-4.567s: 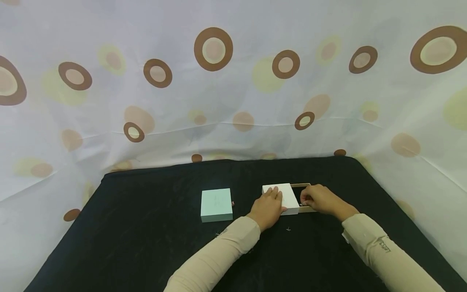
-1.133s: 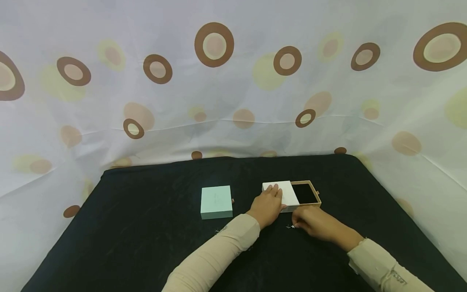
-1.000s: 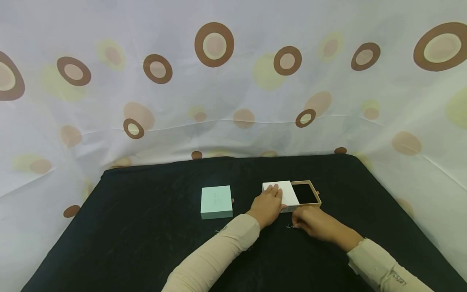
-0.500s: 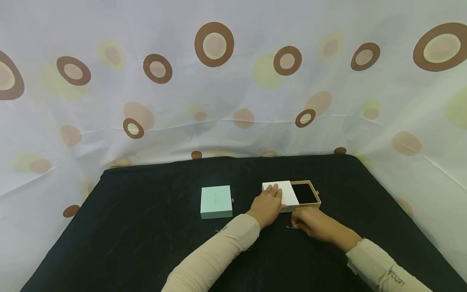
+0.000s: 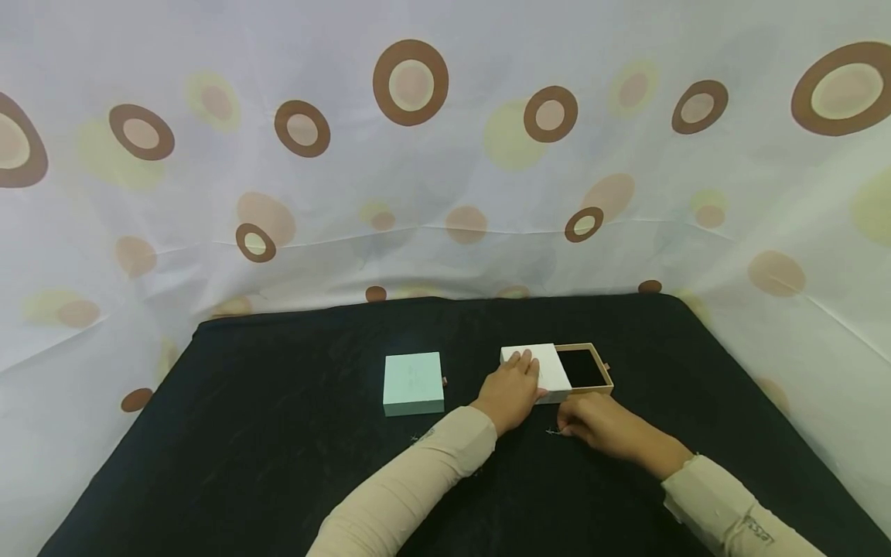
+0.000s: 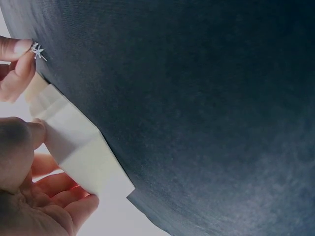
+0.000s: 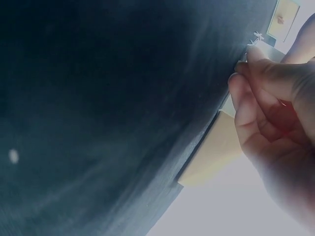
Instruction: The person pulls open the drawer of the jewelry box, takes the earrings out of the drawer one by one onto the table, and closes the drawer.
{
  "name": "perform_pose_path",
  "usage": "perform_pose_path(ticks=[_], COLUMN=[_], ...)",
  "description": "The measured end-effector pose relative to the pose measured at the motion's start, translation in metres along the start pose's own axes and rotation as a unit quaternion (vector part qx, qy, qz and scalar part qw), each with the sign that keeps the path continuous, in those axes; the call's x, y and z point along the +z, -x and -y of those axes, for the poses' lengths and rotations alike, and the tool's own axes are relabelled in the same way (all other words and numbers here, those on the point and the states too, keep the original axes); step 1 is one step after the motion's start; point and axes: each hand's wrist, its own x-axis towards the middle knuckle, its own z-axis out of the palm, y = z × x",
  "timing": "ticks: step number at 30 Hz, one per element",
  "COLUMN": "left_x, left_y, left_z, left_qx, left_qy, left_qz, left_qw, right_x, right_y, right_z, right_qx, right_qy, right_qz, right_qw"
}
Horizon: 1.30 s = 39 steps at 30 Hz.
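Observation:
A white sleeve box lies on the black cloth, its tan-edged drawer pulled out to the right with a black lining. My left hand holds the sleeve, fingers over its top and thumb at the front wall, as the left wrist view shows. Just in front of the drawer, my right hand pinches a small silver star-shaped piece of jewelry between thumb and finger, low over the cloth. Another small silver piece shows beside these fingertips in the head view.
A mint-green box with a small tab on its right side sits left of the white one. One more tiny silvery piece lies by my left sleeve. A patterned white curtain hangs behind the black-covered table.
My right hand has left the drawer and come down to the cloth in front of it with the star-shaped jewelry. Over the last second it barely moves; my left hand stays on the box.

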Motion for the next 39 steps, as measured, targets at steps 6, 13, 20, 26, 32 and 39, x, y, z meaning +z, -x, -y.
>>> perform_pose_path(ticks=[6, 13, 20, 26, 32, 39], left_x=[0.001, 0.001, 0.001, 0.002, 0.002, 0.003], left_y=[0.000, 0.000, -0.001, -0.001, -0.001, -0.002], left_z=[0.000, -0.001, -0.001, -0.001, -0.001, 0.000], left_qx=[0.001, 0.001, 0.000, -0.001, 0.001, 0.002], left_qy=[-0.007, -0.007, -0.007, -0.006, -0.006, -0.015], left_qz=[-0.003, -0.006, -0.006, -0.006, -0.005, -0.017], left_qw=[1.0000, 1.0000, 1.0000, 1.0000, 1.0000, 0.9997], right_x=[-0.001, -0.002, -0.003, -0.003, -0.007, -0.024], right_y=[0.001, 0.001, 0.001, 0.001, 0.000, -0.003], right_z=[0.000, 0.001, 0.002, 0.002, 0.004, 0.014], right_qx=[0.005, 0.004, 0.013, 0.015, 0.028, 0.082], right_qy=[-0.004, -0.010, -0.003, -0.006, 0.002, 0.020], right_qz=[0.000, 0.003, 0.003, 0.004, 0.021, 0.026], right_qw=[1.000, 1.000, 1.000, 1.000, 0.999, 0.996])
